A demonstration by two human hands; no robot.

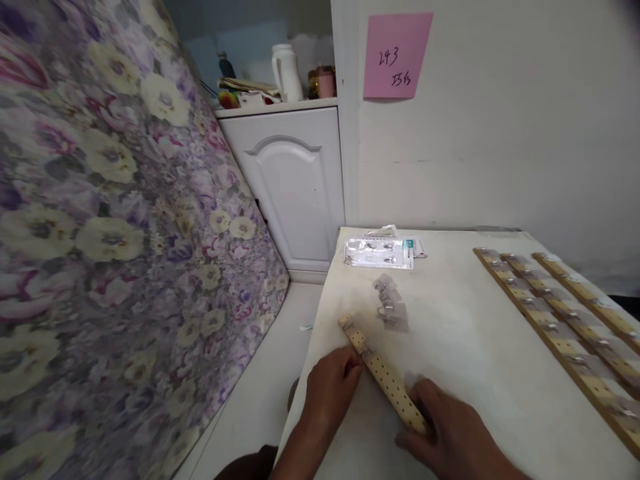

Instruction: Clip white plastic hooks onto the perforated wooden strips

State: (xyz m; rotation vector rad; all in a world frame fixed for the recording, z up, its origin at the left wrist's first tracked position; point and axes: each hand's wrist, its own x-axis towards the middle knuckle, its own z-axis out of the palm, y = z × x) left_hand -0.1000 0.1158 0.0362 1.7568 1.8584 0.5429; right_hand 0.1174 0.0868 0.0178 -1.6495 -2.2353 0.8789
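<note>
A pale wooden strip [387,385] with rows of small holes lies slantwise on the white table. Small metal-and-clear pieces sit on it near its far end. My left hand [334,380] is closed, its fingers curled against the strip's left edge; whatever they may hold is hidden. At the near end, my right hand [450,423] grips the strip between thumb and fingers, slightly blurred. A faint greyish shape shows by its fingertips, too smeared to name. Beyond the strip lies a small pile of clear plastic pieces with metal parts [391,307].
Clear blister packs [379,254] lie at the table's far left corner. Several wooden strips [550,327] bearing clear pieces line the right side. A floral curtain [125,220] hangs at left, beside a white cabinet [300,193]. A pink note [397,57] is on the wall.
</note>
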